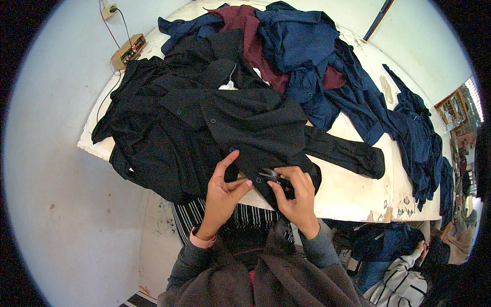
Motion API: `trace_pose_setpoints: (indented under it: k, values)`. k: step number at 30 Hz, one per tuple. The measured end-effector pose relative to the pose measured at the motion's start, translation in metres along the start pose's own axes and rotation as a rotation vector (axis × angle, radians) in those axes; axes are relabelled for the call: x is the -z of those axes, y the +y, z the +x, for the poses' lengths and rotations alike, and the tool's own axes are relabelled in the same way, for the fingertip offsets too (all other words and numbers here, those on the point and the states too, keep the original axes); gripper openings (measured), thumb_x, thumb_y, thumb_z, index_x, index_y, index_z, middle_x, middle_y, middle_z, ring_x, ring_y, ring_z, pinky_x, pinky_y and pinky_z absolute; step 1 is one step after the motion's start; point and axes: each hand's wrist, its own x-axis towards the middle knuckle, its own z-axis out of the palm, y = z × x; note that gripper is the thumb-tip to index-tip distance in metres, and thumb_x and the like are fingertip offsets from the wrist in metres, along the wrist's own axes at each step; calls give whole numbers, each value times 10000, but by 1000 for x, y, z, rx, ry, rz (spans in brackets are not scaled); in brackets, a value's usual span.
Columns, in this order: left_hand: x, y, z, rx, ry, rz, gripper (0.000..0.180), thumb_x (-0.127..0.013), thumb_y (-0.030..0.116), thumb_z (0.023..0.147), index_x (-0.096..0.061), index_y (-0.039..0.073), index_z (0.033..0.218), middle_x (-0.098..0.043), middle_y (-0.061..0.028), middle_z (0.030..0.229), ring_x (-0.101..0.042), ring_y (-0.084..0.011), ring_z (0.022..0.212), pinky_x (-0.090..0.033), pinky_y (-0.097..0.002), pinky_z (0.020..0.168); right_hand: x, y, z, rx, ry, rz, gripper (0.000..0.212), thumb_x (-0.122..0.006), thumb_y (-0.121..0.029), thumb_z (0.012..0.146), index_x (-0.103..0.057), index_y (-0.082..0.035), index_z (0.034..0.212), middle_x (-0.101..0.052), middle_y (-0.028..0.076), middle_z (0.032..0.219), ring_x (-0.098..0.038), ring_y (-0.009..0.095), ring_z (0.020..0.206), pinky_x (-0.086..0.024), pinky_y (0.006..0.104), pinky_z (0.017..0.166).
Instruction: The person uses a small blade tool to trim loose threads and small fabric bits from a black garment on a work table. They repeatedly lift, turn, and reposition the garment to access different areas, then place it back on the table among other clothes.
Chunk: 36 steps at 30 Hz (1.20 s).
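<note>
A black buttoned garment (250, 115) lies across the near part of the table, its front edge hanging toward me. Several dark buttons run along its placket, one button (213, 121) near the middle. Over its lower edge my right hand (297, 197) is closed on a small pair of thread snips (269, 174), blades pointing left beside a button. To the left, my left hand (223, 192) is raised at the cloth's edge, thumb and forefinger apart. I see nothing between those fingers; a fine thread would be too small to make out.
Navy garments (296, 38) and a maroon cloth (248, 33) are heaped behind the black one. More navy clothing (417, 138) drapes over the right side of the pale, worn table (353, 197). A small power box (128, 51) with cords stands far left. Another person (401, 281) is at lower right.
</note>
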Motion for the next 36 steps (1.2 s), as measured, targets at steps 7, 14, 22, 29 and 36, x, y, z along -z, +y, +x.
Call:
trace_pose_setpoints:
  k: [7,14,22,29,36]
  values:
    - [3,3,1,40,23,-35,736,-660,-77,913,-299,4,1550,-580,-175,1335,-710,-198,990,-599,-300,852,1,6,-9,36,-37,-58,261,-795,-50,776,-686,-36,1012,-716,83,981,-642,257,842,-409,353,742]
    - [5,-2,3,31,20,-31,737,-663,-64,915,-297,0,1552,-542,-175,1385,-712,-185,967,-600,-288,840,-4,7,-8,65,-85,-4,209,-775,-102,808,-695,-64,998,-704,59,926,-641,243,806,-397,363,707]
    - [11,7,13,25,27,60,726,-662,-69,907,-333,23,1548,-583,-149,1319,-706,-168,939,-577,-282,848,-10,5,-5,-25,-91,18,228,-768,-89,829,-670,-37,1027,-697,90,934,-646,257,810,-393,368,711]
    - [32,2,49,-483,259,807,552,-712,-22,858,-509,46,1366,-516,-126,1346,-672,-216,896,-552,-317,813,-36,22,-1,-14,-71,-196,251,-720,-100,878,-597,-42,1089,-617,102,933,-614,301,802,-390,395,690]
    - [17,9,-12,-410,32,1030,163,-757,82,816,-672,78,954,-666,-74,957,-640,-244,915,-505,-355,800,-37,23,-2,-35,-84,-265,253,-710,-120,883,-601,-49,1100,-614,111,925,-618,302,809,-394,401,691]
